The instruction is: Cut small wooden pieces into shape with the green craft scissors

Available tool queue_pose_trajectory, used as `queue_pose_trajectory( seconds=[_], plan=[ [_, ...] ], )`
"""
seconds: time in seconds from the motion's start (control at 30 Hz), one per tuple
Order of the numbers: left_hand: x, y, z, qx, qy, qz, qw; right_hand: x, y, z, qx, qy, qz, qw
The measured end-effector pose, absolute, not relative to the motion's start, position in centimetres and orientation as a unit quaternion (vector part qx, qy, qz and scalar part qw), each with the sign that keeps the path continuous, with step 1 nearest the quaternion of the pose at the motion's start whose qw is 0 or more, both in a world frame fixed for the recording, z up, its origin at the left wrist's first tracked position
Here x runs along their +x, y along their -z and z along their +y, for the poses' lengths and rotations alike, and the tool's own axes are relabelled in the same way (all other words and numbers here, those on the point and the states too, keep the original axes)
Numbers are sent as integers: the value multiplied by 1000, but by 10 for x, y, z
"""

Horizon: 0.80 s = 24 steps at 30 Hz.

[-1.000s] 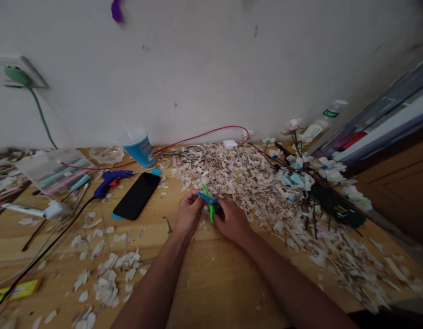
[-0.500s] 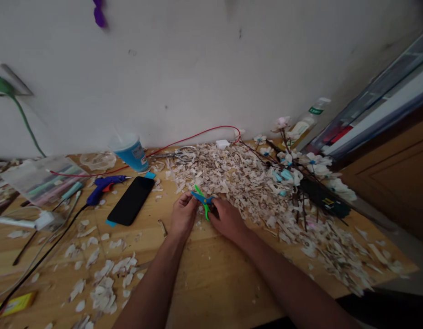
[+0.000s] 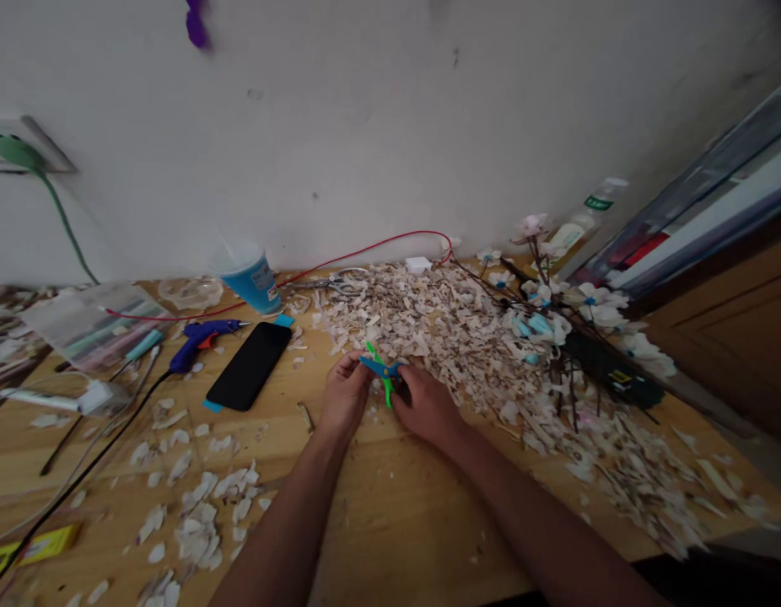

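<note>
Small green and blue scissors (image 3: 379, 371) are held by my right hand (image 3: 423, 405), whose fingers are closed round the handles. My left hand (image 3: 344, 398) is pinched close to the blades, on something too small to make out. Both hands rest on the wooden table (image 3: 390, 506), at the near edge of a big heap of pale husk scraps (image 3: 454, 329).
A black phone (image 3: 250, 364), a blue glue gun (image 3: 197, 339) and a blue cup (image 3: 251, 280) lie to the left. Cut white petals (image 3: 194, 514) are scattered at the front left. Branches with white flowers (image 3: 573, 320) lie on the right; a red cable (image 3: 365, 251) runs along the wall.
The hands and scissors have stayed together in nearly the same place. Only the view has shifted slightly.
</note>
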<state>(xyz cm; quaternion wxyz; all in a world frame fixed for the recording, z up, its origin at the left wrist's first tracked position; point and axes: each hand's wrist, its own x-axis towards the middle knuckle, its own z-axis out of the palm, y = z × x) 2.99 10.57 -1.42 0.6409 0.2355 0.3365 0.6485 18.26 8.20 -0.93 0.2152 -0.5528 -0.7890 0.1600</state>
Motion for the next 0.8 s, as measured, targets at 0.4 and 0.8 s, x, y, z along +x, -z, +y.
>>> queue_pose_trajectory(
  seconds=[0.4,0.8],
  plan=[
    [32,11,104,262,-647,348,626,184,13,83,-561,-156,-782,223],
    [31,12,102,341,-619,390,590,195,4,86,-553,-150,-791,214]
  ],
)
